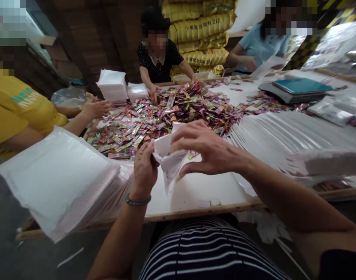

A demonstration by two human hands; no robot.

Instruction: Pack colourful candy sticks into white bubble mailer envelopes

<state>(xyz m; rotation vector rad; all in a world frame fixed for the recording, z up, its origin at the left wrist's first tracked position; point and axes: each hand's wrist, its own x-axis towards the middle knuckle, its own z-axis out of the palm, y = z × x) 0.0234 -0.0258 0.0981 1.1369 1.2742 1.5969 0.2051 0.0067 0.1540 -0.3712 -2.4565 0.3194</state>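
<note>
- Plainly, in the head view, a white bag [172, 165] is held up over the near part of the white table [195, 194]
- The bag looks thin and soft, its mouth gaping upward, its walls creased and narrowing to a lower corner; the front is greyish, the back wall of the mouth brighter and smoother
- The left hand [145, 167] grips it at the left edge of the mouth, thumb and fingers pinched together
- The right hand [207, 146] is spread in a loose curve at the other side, thumb well parted from the fingers; whether the fingertips touch the bag, I cannot tell
- Beyond both hands lies a heap of small packets [192, 105], shiny, in pink, purple and green
- A stack of white pouches [58, 171] sits near the left hand, a fanned row of white pouches [283, 132] beyond the right forearm
- Across the table, a person in black [160, 64] reaches into the heap
</note>
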